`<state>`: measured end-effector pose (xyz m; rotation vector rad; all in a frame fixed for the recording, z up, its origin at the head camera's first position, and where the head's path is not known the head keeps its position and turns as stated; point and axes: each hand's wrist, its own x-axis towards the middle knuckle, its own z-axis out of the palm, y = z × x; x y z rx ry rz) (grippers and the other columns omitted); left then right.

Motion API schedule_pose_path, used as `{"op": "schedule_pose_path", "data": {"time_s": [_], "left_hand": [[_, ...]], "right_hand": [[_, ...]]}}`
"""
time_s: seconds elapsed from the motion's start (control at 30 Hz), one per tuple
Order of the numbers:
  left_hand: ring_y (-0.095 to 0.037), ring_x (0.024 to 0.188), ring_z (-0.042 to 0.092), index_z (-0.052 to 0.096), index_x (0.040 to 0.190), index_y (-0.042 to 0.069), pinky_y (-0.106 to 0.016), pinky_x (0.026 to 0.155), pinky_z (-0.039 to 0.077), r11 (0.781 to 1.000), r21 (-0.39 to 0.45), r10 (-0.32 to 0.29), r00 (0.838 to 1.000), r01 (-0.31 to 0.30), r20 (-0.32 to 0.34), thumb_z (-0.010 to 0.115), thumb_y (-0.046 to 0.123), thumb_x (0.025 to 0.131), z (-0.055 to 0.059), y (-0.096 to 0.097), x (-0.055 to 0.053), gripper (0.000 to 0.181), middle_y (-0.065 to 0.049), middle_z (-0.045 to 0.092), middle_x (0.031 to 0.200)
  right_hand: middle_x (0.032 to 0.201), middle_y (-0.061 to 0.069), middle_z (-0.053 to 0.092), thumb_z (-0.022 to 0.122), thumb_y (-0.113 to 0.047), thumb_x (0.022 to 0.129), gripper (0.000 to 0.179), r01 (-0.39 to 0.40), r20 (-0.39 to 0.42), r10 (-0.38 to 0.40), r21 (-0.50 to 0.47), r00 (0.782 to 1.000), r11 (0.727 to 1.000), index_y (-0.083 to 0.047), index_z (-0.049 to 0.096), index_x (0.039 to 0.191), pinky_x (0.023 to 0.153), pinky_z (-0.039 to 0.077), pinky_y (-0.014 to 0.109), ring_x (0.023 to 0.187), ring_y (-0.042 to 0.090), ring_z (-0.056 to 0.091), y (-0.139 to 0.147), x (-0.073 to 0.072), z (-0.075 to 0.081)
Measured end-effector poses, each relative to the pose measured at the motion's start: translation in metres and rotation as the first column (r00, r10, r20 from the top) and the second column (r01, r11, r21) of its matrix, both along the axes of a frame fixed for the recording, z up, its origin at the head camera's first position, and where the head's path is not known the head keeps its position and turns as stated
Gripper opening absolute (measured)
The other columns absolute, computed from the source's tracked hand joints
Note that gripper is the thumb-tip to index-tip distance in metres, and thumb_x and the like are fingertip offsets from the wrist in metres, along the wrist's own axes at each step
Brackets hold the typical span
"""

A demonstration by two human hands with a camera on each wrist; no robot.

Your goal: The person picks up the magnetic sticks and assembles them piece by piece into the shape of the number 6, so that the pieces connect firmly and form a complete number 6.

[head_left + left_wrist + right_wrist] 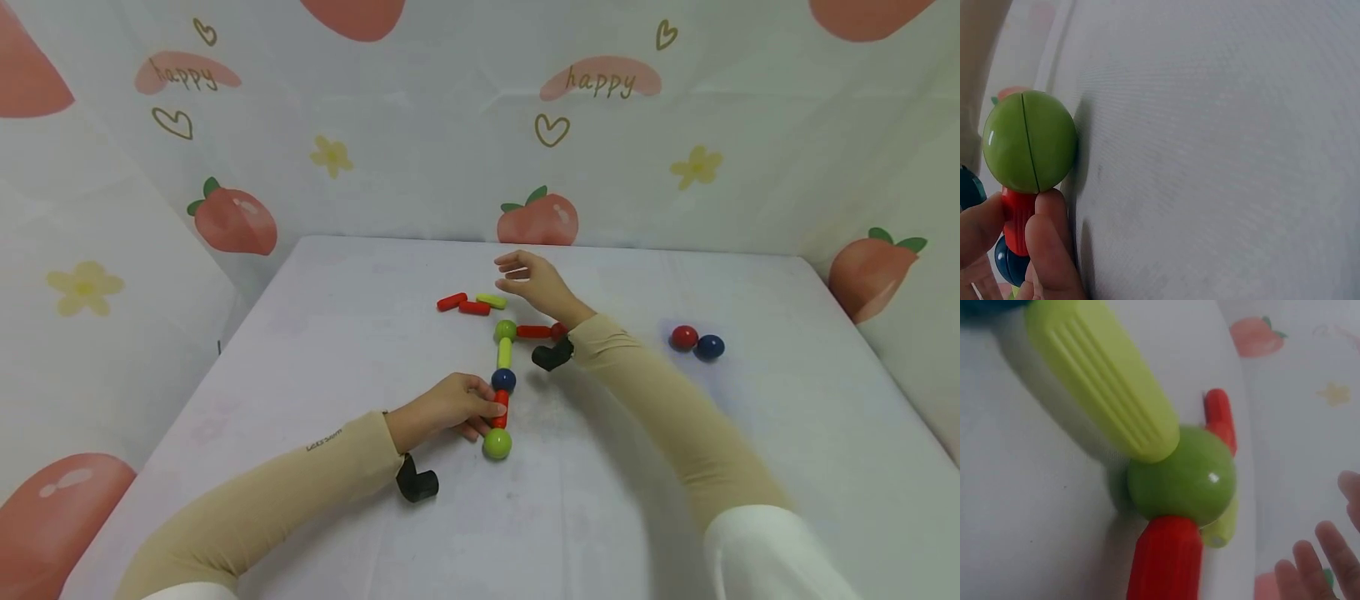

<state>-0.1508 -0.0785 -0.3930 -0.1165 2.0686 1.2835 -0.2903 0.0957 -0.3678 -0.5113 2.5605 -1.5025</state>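
My left hand [457, 406] pinches a red rod [501, 410] between thumb and fingers. That rod joins a green ball [497, 444] at the near end to a dark blue ball [503, 380]. Beyond the blue ball, a yellow-green rod [505, 353] runs to another green ball [506, 331]. From there a second red rod [534, 332] leads right to a red ball [558, 331], partly covered by the right wrist. My right hand [538, 282] is raised past this chain with fingers loosely bent and nothing in them; its fingertips show at the right edge of the right wrist view [1329, 569].
Two loose red rods [474, 308] and a yellow-green rod [491, 300] lie behind the chain. At the right sit a loose red ball [684, 337] and a dark blue ball [709, 347]. A printed cloth backdrop [420, 108] rises behind the white table [360, 317].
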Motion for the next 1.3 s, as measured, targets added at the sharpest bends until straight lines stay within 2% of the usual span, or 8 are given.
{"op": "schedule_pose_path", "data": {"time_s": [0.23, 0.4, 0.57, 0.83, 1.07, 1.3], "left_hand": [[-0.013, 0.062, 0.062, 0.06, 0.104, 0.004, -0.019, 0.054, 0.05, 1.0, 0.003, 0.001, 1.0, -0.001, 0.006, 0.07, 0.019, 0.09, 0.0, 0.0, 0.001, 0.022, -0.007, 0.069, 0.086], [-0.013, 0.062, 0.062, 0.06, 0.104, 0.004, -0.019, 0.054, 0.05, 1.0, 0.004, -0.001, 1.0, 0.001, 0.005, 0.069, 0.018, 0.09, 0.001, -0.001, 0.001, 0.022, -0.007, 0.069, 0.086], [-0.013, 0.062, 0.062, 0.06, 0.105, 0.004, -0.019, 0.053, 0.05, 1.0, 0.001, 0.0, 1.0, 0.0, 0.009, 0.069, 0.018, 0.09, 0.002, 0.0, 0.001, 0.022, -0.007, 0.069, 0.086], [-0.013, 0.062, 0.062, 0.06, 0.106, 0.004, -0.019, 0.053, 0.05, 1.0, 0.006, -0.005, 1.0, 0.005, 0.006, 0.069, 0.018, 0.09, 0.004, 0.0, 0.001, 0.023, -0.007, 0.069, 0.087], [-0.012, 0.062, 0.062, 0.06, 0.106, 0.003, -0.02, 0.054, 0.051, 1.0, 0.0, -0.016, 1.0, 0.016, -0.004, 0.069, 0.018, 0.09, 0.004, 0.0, 0.001, 0.024, -0.007, 0.069, 0.087], [-0.012, 0.062, 0.062, 0.06, 0.106, 0.003, -0.019, 0.054, 0.051, 1.0, 0.005, -0.018, 1.0, 0.018, -0.001, 0.069, 0.018, 0.091, 0.004, -0.001, 0.001, 0.023, -0.008, 0.069, 0.086]], "right_hand": [[0.13, 0.016, 0.057, 0.067, -0.015, 0.092, 0.044, 0.03, 0.014, -0.03, 0.027, 0.999, 0.999, -0.004, 0.054, 0.132, 0.103, 0.045, 0.042, 0.121, 0.031, 0.055, -0.006, -0.008, -0.013], [0.131, 0.014, 0.057, 0.067, -0.017, 0.092, 0.044, 0.029, 0.093, -0.038, 0.096, 0.995, 0.995, -0.007, 0.055, 0.133, 0.102, 0.045, 0.041, 0.121, 0.03, 0.054, -0.008, -0.01, -0.019], [0.129, 0.014, 0.057, 0.066, -0.013, 0.091, 0.04, -0.006, 0.152, -0.015, 0.138, 0.988, 0.99, -0.006, 0.058, 0.129, 0.102, 0.045, 0.04, 0.121, 0.029, 0.054, -0.009, -0.013, -0.025], [0.126, 0.014, 0.06, 0.067, -0.01, 0.09, 0.035, -0.03, 0.155, -0.004, 0.215, 0.988, 0.976, -0.005, 0.061, 0.124, 0.104, 0.043, 0.037, 0.119, 0.027, 0.053, -0.012, -0.013, -0.027], [0.125, 0.013, 0.059, 0.066, -0.007, 0.09, 0.032, -0.008, 0.171, -0.031, 0.222, 0.985, 0.975, -0.007, 0.063, 0.122, 0.103, 0.045, 0.037, 0.116, 0.026, 0.054, -0.015, -0.012, -0.027], [0.125, 0.012, 0.06, 0.063, -0.005, 0.091, 0.031, -0.007, 0.143, -0.028, 0.241, 0.989, 0.97, -0.006, 0.064, 0.122, 0.1, 0.046, 0.037, 0.115, 0.027, 0.054, -0.018, -0.009, -0.025]]}}
